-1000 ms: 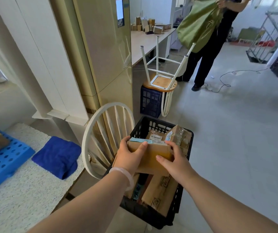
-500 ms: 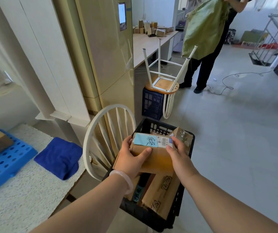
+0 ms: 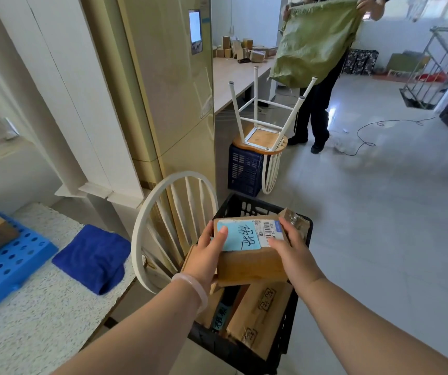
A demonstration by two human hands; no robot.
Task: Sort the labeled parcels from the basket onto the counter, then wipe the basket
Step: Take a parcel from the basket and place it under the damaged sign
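Just above basket [image 3: 235,206] of parcels [image 3: 260,318], box [image 3: 250,262] between left hand [image 3: 206,255], right hand [image 3: 293,253]

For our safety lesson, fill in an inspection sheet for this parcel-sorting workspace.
Surface: speckled counter holds a blue tray and a folded blue cloth.
Job's things: labelled parcel held above the black basket; more parcels inside.
Clutter: upturned stool on a blue crate.
Hands: left hand and right hand grip the parcel's sides.
Cables: one cable loose across the floor.
Surroundings: white chair back beside the basket; a person holding a green sack.
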